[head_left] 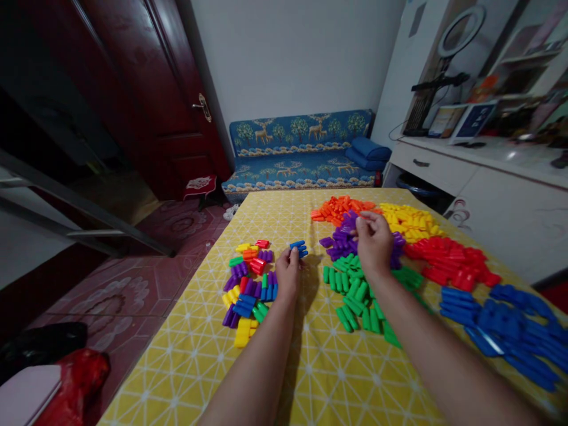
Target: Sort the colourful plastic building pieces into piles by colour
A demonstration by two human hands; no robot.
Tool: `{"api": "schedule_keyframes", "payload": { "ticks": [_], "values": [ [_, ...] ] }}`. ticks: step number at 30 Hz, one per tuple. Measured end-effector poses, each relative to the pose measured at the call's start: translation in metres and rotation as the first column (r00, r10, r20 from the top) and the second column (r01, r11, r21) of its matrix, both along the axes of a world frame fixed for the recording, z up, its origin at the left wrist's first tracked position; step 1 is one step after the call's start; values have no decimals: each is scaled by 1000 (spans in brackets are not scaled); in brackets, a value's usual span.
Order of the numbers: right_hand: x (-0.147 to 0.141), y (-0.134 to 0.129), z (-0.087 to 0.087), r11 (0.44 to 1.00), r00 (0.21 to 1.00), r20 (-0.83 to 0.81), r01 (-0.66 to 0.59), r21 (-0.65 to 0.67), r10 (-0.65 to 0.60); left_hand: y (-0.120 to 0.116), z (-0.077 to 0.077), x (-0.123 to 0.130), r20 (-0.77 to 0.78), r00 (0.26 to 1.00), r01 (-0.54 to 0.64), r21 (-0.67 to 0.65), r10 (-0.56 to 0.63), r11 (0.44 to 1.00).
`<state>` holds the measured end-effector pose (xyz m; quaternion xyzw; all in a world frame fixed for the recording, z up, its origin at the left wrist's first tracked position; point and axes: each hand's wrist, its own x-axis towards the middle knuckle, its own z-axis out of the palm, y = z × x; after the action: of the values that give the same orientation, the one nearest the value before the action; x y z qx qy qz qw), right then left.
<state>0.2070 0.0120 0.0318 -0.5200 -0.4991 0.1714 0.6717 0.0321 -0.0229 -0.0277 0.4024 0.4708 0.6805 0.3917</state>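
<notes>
My left hand (289, 272) is closed on a blue plastic toy block (298, 247) made of finger-like tubes, held just above the table. My right hand (374, 241) reaches over a heap of purple blocks (339, 239), thumb and fingers pinched together at its top; whether a block is between them is hidden. Below that hand spreads a heap of green blocks (355, 290). To the left of my left hand lies a mixed group of coloured blocks (248, 287) in red, yellow, purple, green and blue.
Orange blocks (332, 208), yellow blocks (410, 222), red blocks (457, 260) and blue blocks (506, 319) lie in heaps along the right of the yellow patterned tablecloth (177, 355). Behind stands a blue sofa (293, 163); a white cabinet (510, 201) borders the right side.
</notes>
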Motion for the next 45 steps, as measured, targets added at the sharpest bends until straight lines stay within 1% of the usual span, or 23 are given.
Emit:
{"api": "schedule_keyframes", "payload": {
  "ticks": [1, 2, 4, 6, 11, 13, 15, 18, 20, 21, 22, 24, 26, 27, 28, 30, 33, 36, 38, 40, 41, 42, 45],
  "values": [
    [21, 18, 1, 998, 995, 94, 38, -46, -34, 1, -1, 0, 4, 1000, 1, -2, -1, 1000],
    [41, 35, 0, 989, 979, 199, 78, -124, -52, 2, -2, 1, 10, 1000, 4, -5, -4, 1000],
    [71, 60, -4, 953, 925, 379, 141, -269, -29, 5, -5, 1, 19, 1000, 15, -7, -15, 1000],
    [88, 75, -10, 919, 888, 460, 168, -356, 16, 7, -7, 2, 40, 999, 24, -3, -23, 1000],
    [99, 86, -19, 882, 843, 521, 138, -451, 134, 10, -13, 5, 165, 985, 51, -23, -47, 998],
    [101, 86, -19, 877, 816, 553, 134, -462, 167, 10, -12, 6, 189, 980, 69, -28, -62, 997],
    [101, 85, -16, 881, 788, 592, 147, -450, 171, 9, -9, 7, 205, 976, 79, -26, -72, 997],
    [92, 76, -10, 900, 751, 648, 188, -394, 127, 7, -5, 8, 211, 974, 87, -26, -79, 996],
    [75, 63, -7, 926, 728, 681, 196, -321, 82, 5, -3, 7, 214, 974, 88, -31, -80, 996],
    [64, 54, -6, 942, 720, 688, 168, -290, 84, 5, -2, 7, 216, 973, 90, -34, -81, 995],
    [51, 43, -6, 956, 716, 689, 112, -269, 111, 5, -1, 7, 217, 973, 92, -36, -82, 995],
    [24, 20, -8, 963, 704, 670, -80, -256, 236, 3, 1, 6, 211, 973, 103, -32, -94, 994],
    [-3, -3, -10, 922, 666, 637, -297, -249, 387, 1, 5, 6, 202, 971, 130, -11, -125, 991],
    [-13, -14, -11, 894, 641, 630, -378, -239, 439, -1, 7, 7, 202, 967, 155, 2, -153, 988],
    [-22, -23, -11, 872, 618, 628, -433, -230, 472, -3, 10, 7, 203, 961, 188, 15, -188, 982],
    [-33, -38, -9, 856, 595, 635, -463, -232, 493, -6, 14, 9, 205, 944, 256, 39, -258, 966],
    [-35, -49, -2, 874, 582, 665, -415, -252, 468, -11, 18, 10, 174, 931, 313, 63, -319, 948],
    [-20, -56, 3, 911, 582, 708, -333, -242, 401, -14, 19, 10, 128, 933, 332, 54, -336, 942],
    [1, -60, 3, 958, 635, 718, -206, -200, 287, -14, 18, 10, 114, 935, 334, 38, -337, 942],
    [34, -65, 2, 984, 687, 714, -7, -179, 135, -14, 16, 8, 98, 939, 329, 35, -331, 944],
    [55, -69, 1, 978, 697, 714, 100, -184, 63, -13, 15, 8, 91, 943, 319, 38, -321, 947],
    [78, -72, 0, 958, 694, 720, 208, -197, -2, -12, 14, 7, 87, 947, 306, 39, -308, 951],
    [149, -86, -6, 855, 634, 759, 469, -222, -150, -8, 10, 5, 102, 957, 270, 28, -272, 962]
  ]
}}
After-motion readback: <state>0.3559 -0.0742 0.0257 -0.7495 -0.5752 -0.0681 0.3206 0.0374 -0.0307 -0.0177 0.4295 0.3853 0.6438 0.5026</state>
